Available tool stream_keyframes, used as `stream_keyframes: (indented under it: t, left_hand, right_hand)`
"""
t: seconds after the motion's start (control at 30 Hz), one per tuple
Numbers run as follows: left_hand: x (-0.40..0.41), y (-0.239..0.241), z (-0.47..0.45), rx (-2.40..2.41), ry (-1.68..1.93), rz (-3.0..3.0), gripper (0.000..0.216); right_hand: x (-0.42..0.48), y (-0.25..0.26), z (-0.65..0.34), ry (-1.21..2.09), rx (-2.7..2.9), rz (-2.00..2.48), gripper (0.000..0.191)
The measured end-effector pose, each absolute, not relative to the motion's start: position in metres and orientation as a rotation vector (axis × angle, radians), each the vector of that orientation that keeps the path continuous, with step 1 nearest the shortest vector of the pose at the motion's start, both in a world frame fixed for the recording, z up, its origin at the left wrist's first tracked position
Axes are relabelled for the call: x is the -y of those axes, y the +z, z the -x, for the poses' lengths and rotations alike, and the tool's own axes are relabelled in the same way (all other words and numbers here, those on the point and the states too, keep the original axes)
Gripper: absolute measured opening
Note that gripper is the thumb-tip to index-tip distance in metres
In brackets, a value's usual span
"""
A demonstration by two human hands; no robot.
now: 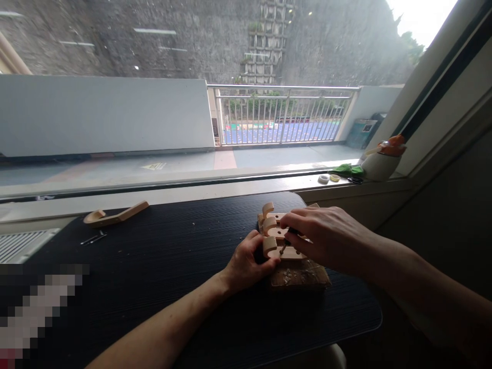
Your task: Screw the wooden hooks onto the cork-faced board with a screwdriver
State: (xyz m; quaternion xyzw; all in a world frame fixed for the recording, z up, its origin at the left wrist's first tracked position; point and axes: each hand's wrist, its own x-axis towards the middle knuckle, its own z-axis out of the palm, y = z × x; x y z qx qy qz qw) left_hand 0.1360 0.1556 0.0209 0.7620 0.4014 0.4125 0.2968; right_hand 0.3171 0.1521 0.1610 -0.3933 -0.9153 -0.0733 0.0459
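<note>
A light wooden rack with several curved hooks [271,228] lies on a brown block [300,277] on the black ribbed table [154,266]. My left hand [248,261] is closed around the rack's near left end, steadying it. My right hand [326,238] is closed on a small dark screwdriver [286,245], whose tip points down onto the wood between the hooks. Most of the tool is hidden under my fingers.
A loose wooden hook piece [115,214] and a couple of thin metal screws or nails [93,238] lie at the table's far left. On the window sill sit a white pot [380,164], green items [348,169] and small tape rolls [328,178]. The table's rounded right edge is near.
</note>
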Motion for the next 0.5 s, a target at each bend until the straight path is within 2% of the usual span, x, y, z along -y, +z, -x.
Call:
stream_keyframes:
  t: [0.17, 0.5]
  left_hand:
    - [-0.156, 0.023, -0.136, -1.086, 1.090, -2.028, 0.016]
    - [-0.155, 0.021, -0.137, -1.095, 1.078, -2.028, 0.017]
  right_hand:
    - [-0.160, 0.155, -0.315, -0.182, 2.779, 1.143, 0.017]
    - [-0.156, 0.154, -0.306, -0.303, 2.730, 1.328, 0.020]
